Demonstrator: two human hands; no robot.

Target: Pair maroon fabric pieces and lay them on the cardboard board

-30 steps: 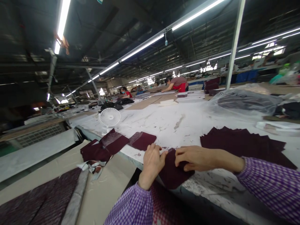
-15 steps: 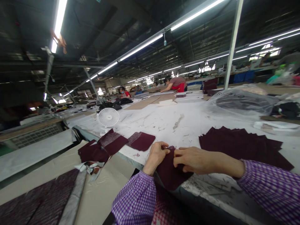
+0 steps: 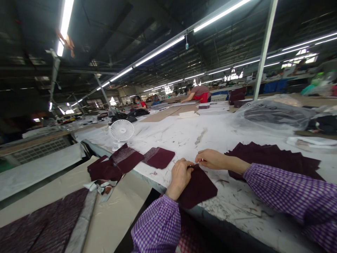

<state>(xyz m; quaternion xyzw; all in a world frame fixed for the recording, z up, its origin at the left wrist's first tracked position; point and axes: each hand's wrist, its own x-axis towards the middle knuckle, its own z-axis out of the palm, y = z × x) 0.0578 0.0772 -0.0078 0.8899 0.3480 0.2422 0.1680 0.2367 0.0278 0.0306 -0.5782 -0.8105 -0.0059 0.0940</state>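
A dark maroon fabric piece lies at the table's front edge, its lower part hanging slightly over. My left hand is closed on the fabric's upper left edge, thumb and fingers pinched together. Just past the top corner, my right hand is closed in a pinch; whatever sits between its fingertips is too small to make out. A fanned stack of maroon fabric pieces spreads out on the right. To the left lies a small pile of maroon pieces, partly with a speckled greyish face.
A small white fan stands on the white table. More maroon pieces overhang the left edge above beige sheeting. A clear plastic bag sits at the right rear. Two people work farther back.
My right hand has moved up and away from the fabric's middle to its top corner, uncovering more of the piece. My left hand stays at the upper left edge, shifted slightly right.
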